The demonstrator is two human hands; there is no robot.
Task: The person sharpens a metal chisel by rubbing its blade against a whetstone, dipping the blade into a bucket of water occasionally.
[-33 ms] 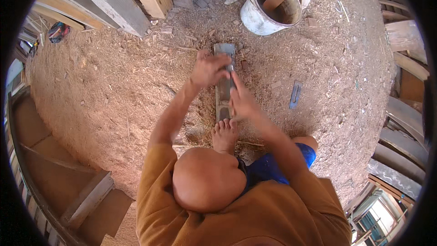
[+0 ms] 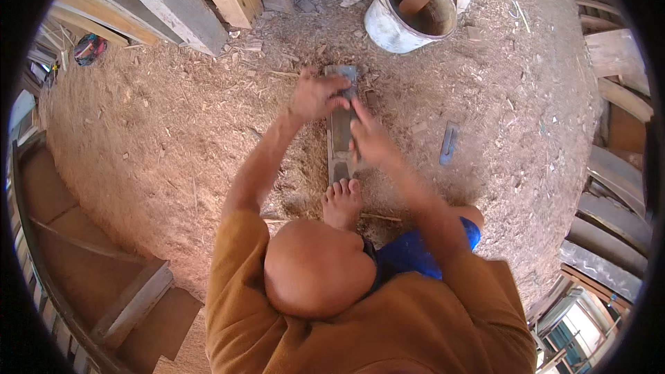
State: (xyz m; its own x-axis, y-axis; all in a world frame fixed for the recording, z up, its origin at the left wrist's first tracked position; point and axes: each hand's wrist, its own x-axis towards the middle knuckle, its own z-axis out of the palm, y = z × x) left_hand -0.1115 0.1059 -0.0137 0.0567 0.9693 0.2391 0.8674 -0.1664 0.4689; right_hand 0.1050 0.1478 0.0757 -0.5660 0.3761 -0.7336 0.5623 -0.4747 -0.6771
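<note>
Head view: right hand (image 2: pixel 373 140) is wrapped round a dark tool (image 2: pixel 352 92) over the grey slab (image 2: pixel 340 131), just beyond the foot (image 2: pixel 341 197). Can't tell if the left hand (image 2: pixel 314 98) grips or presses. Both just slid slightly farther; probably mid-stroke.

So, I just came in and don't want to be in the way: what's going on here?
A person has both hands at a long, narrow grey block on the chip-strewn ground. The left hand and right hand come close together over its far half; whatever they grip is too hidden and blurred to name. A bare foot is at the near end. A slotted metal piece lies to the right, and a white bucket stands beyond.
</note>
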